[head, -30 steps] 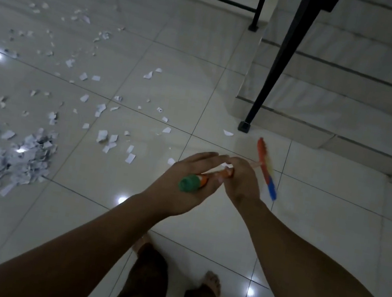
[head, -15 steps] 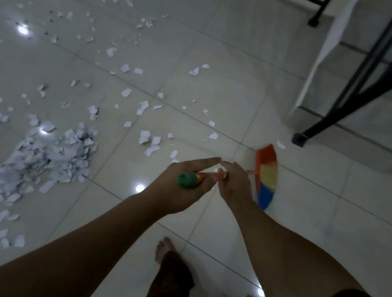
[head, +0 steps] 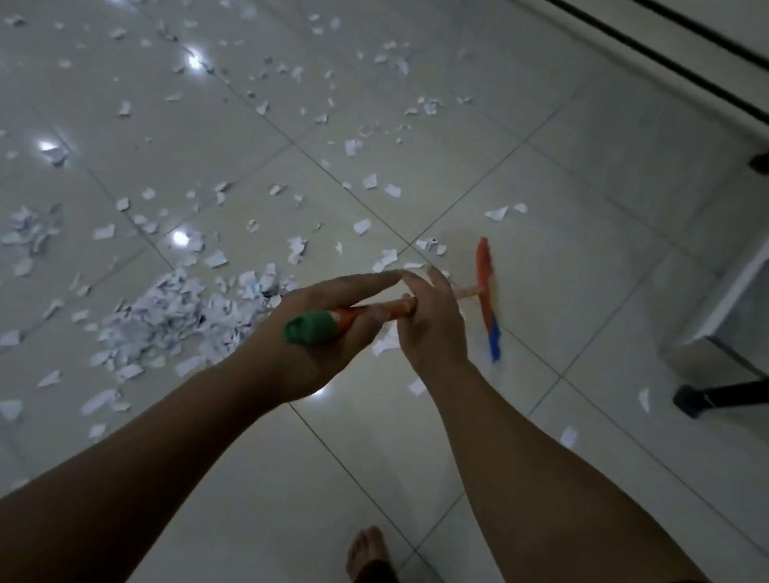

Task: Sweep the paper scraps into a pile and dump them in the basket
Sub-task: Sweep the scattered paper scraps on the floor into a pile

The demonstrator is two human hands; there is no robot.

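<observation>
Paper scraps (head: 175,312), torn and white, lie heaped in a loose pile just left of your plastic broom (head: 485,298) with the orange handle. Many more are scattered beyond the broom on the glossy pale tiled floor (head: 589,213). The long axis of the broom runs from the green end cap (head: 310,329), close to you, away and to the right, down towards the floor. Its narrow, blurred head of orange, yellow and blue bristles stands across the handle, orange end far, blue end near. Your left hand (head: 288,367) grips the handle just under the cap, forefinger stretched straight. Your right hand (head: 432,330) clamps the handle just ahead, fingers curled round it. A few scraps lie right of the broom.
</observation>
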